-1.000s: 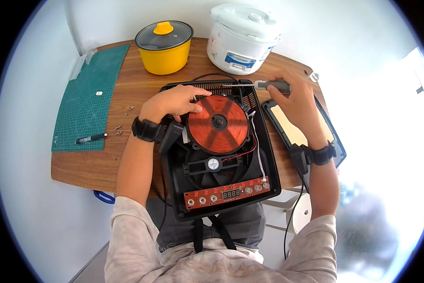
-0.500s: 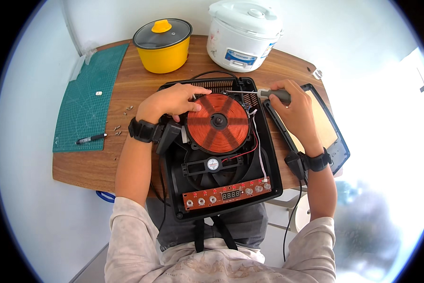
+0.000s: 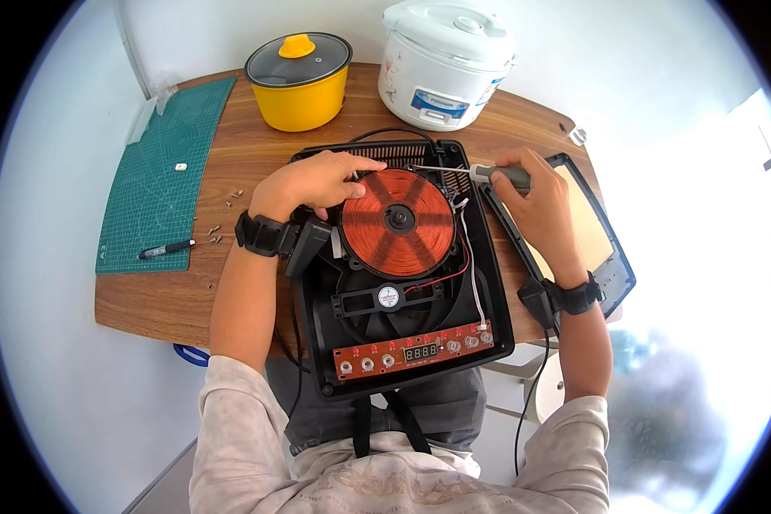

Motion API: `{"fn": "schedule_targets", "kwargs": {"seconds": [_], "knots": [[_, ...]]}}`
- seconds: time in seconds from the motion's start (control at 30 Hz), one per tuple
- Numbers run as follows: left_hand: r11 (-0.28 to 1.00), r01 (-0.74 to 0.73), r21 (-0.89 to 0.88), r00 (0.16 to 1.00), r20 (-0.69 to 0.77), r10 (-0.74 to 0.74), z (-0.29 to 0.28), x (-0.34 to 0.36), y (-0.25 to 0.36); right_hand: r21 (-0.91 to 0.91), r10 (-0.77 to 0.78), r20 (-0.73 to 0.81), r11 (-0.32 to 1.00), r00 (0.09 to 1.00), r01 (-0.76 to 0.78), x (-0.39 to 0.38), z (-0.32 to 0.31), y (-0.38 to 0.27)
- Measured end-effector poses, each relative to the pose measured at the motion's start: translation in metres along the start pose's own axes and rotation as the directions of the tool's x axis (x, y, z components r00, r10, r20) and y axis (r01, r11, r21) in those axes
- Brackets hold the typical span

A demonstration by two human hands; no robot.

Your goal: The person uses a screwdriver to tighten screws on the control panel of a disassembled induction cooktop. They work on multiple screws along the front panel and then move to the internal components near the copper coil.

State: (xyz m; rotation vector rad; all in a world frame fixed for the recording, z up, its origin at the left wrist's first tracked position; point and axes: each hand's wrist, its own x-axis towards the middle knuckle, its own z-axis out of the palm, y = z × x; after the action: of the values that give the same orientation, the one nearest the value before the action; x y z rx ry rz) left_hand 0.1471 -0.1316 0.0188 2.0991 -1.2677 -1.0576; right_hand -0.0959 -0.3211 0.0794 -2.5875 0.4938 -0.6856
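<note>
An opened induction cooker, its black housing [image 3: 497,330] tilted over the table's front edge, lies before me. Inside is a round copper coil [image 3: 402,248] with dark radial bars. My left hand [image 3: 312,182] grips the coil's far left edge, thumb on the rim and index finger stretched along the far side; the other fingertips are mostly hidden. A screwdriver [image 3: 481,174] with a grey handle is in my right hand [image 3: 531,193], closed round the handle. Its shaft points left, the tip at the coil's far edge. Nearer me sit a fan [image 3: 360,325] and a red-brown control board [image 3: 377,358].
Behind stand a yellow pot [image 3: 300,107] and a white rice cooker [image 3: 445,73]. A green cutting mat [image 3: 158,197] with a pen [image 3: 167,249] lies left, several loose screws [image 3: 215,230] beside it. The detached top panel [image 3: 591,223] is at right. Cables hang from both wrist straps.
The screwdriver's shaft tilts slightly differently, its tip staying by the coil's far edge. Both hands hold nearly the same places; the whole view has shifted very slightly.
</note>
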Motion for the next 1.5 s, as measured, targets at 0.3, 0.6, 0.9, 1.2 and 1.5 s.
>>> {"fn": "schedule_targets", "kwargs": {"seconds": [0.3, 0.6, 0.9, 1.2, 1.5], "knots": [[1.000, 0.003, 0.012, 1.000, -0.005, -0.003, -0.001, -0.003, 0.002, -0.045, -0.053, 0.011, 0.998, 0.999, 0.054, 0.002, 0.001, -0.013], [0.962, -0.224, 0.157, 0.965, -0.105, 0.242, 0.003, 0.011, -0.016, -0.105, -0.063, 0.035, 0.992, 0.997, 0.067, 0.017, -0.001, -0.019], [0.990, -0.115, 0.080, 0.990, -0.072, 0.121, 0.000, 0.007, -0.010, -0.182, -0.091, 0.085, 0.978, 0.992, 0.105, 0.023, -0.002, -0.037], [0.996, -0.080, 0.046, 0.993, -0.079, 0.083, 0.001, 0.004, -0.003, -0.241, -0.198, 0.086, 0.947, 0.976, 0.213, 0.037, 0.004, -0.033], [0.999, -0.046, 0.002, 0.997, -0.062, 0.046, 0.000, 0.001, 0.000, -0.329, -0.132, 0.213, 0.923, 0.968, 0.198, 0.049, 0.000, -0.052]]}}
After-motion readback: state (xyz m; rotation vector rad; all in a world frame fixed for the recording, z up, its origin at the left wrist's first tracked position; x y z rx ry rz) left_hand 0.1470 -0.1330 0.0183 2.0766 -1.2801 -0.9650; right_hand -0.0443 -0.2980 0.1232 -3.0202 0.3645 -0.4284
